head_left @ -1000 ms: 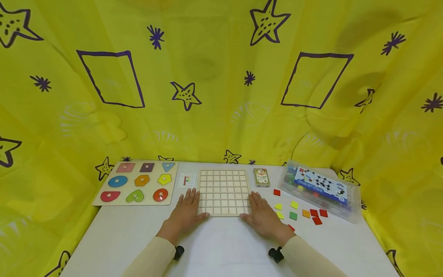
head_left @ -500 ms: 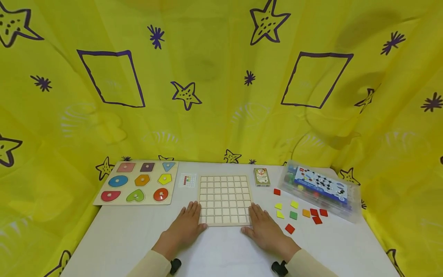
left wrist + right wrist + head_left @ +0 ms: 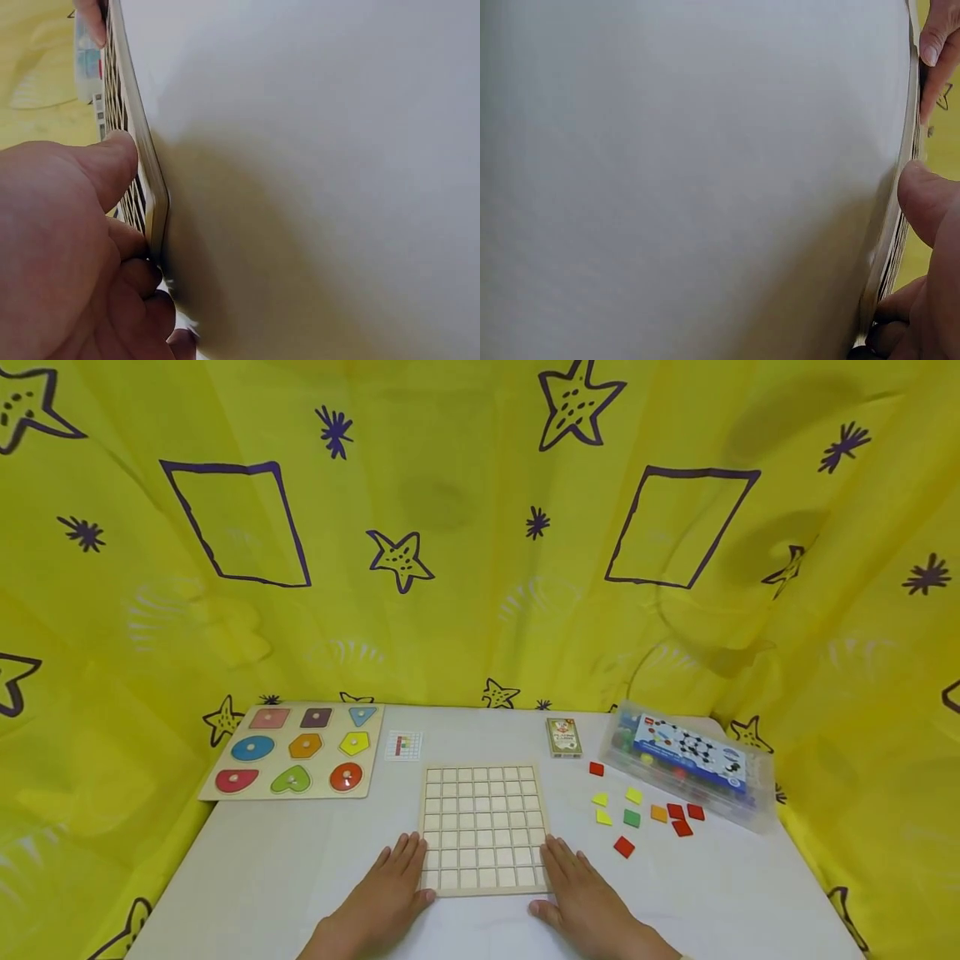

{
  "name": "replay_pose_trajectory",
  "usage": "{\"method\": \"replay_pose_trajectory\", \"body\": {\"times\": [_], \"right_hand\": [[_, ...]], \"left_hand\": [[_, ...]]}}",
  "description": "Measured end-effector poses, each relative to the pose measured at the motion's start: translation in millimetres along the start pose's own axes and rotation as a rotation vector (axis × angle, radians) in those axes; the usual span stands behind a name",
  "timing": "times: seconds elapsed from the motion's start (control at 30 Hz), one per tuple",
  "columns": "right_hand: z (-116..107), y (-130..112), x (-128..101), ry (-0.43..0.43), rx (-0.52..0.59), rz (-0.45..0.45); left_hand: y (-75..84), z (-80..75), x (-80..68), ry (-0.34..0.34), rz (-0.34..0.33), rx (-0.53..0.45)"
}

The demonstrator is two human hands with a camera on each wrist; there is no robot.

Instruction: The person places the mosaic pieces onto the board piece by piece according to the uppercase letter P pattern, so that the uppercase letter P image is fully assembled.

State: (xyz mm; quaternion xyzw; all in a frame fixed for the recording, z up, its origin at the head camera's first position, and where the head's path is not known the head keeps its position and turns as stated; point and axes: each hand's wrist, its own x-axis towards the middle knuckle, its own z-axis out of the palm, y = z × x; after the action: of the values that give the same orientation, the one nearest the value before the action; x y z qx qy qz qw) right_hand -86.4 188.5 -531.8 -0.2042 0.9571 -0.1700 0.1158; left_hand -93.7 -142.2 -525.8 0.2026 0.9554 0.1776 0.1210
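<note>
A pale wooden grid board [image 3: 484, 831] lies flat on the table in the head view, its square cells bare. My left hand [image 3: 386, 893] lies along the board's left side near the front corner, fingers straight and touching the edge. In the left wrist view, the left thumb [image 3: 112, 169] rests against the board's near rim [image 3: 142, 120]. On the opposite side, my right hand [image 3: 588, 897] touches the right edge with extended fingers. Its thumb [image 3: 922, 195] shows by the board's edge [image 3: 892, 240] in the right wrist view; the fingertips there are partly hidden.
Left stands a shape puzzle board [image 3: 292, 750] with knobbed pieces. A small pattern card [image 3: 403, 746] and a playing-card box [image 3: 564, 737] lie behind the grid. Several coloured tiles, including a green tile [image 3: 632, 818], are scattered right, before a clear plastic case [image 3: 686, 764]. Yellow curtain [image 3: 480, 635] surrounds the table.
Both hands have moved toward the front of the table, and the grid board has slid with them. A red tile formerly partly behind the right hand now shows fully. The view has shifted slightly.
</note>
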Motion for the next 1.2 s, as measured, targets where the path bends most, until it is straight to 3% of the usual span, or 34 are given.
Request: {"method": "replay_pose_trajectory", "body": {"times": [0.33, 0.6, 0.73, 0.9, 1.2], "right_hand": [[6, 1, -16, -0.066, -0.052, -0.021], [6, 5, -16, -0.053, -0.062, -0.042], [7, 6, -15, -0.066, -0.053, -0.026], [9, 7, -17, -0.003, -0.097, -0.076], [6, 7, -14, -0.042, -0.074, -0.054]], "left_hand": [[-2.1, 6.3, -18.7, 0.012, -0.012, 0.007], [-13.9, -4.5, -10.5, 0.167, -0.011, -0.001], [-30.9, -6.5, 0.1, 0.116, 0.025, -0.037], [-46.3, -10.4, 11.3, 0.035, 0.079, -0.07], [-55.1, -16.8, 25.8, -0.006, 0.094, -0.024]]}}
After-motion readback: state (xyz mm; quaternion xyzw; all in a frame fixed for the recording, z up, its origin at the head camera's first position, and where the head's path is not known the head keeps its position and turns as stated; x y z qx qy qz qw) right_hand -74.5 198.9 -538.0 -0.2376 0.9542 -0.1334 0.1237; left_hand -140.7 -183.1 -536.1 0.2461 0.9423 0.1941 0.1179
